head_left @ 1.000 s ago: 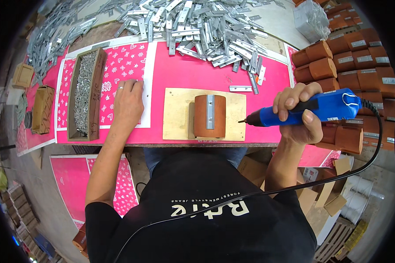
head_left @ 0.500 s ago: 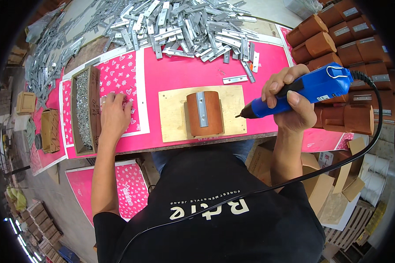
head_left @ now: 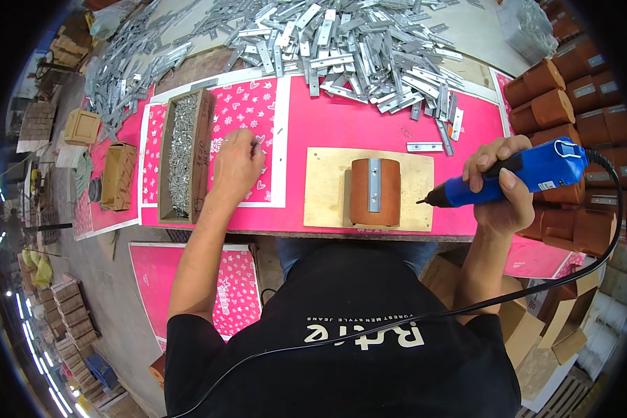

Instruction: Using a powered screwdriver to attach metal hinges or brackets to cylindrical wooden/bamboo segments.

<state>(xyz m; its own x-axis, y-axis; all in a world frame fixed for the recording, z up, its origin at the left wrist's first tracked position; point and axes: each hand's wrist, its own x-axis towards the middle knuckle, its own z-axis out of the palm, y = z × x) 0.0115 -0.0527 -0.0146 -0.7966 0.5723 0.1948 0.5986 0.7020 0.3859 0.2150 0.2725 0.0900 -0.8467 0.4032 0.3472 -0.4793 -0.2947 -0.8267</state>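
Held the left hand (head_left: 238,167) at the patterned pink sheet (head_left: 268,111), just right of the wooden screw box (head_left: 200,150), fingers bent and gathered. Could not tell of anything pinched between the fingertips (too small to make out in the head view, the only one). Clasped the blue electric screwdriver (head_left: 547,167) in the right hand (head_left: 512,198), fingers wrapped round its body, bit pointing left above the right part of the wooden board (head_left: 416,167), apart from the brown block (head_left: 389,202). Had that block on the board, near the front edge of the table (head_left: 369,132), with a metal strip (head_left: 374,186) lengthwise on top.

Had drawn the left fingers closer together since half a second earlier, with little change in the screwdriver's place relative to the board. Seemed, as a judgement, a change at the left hand alone, without visible progress on block or strip.

Saw pale lettering upside down across the black shirt (head_left: 369,279), handwritten marks along the screw box, printed characters on the pink sheet, partly covered, and a small white label on the screwdriver, too tiny to read.
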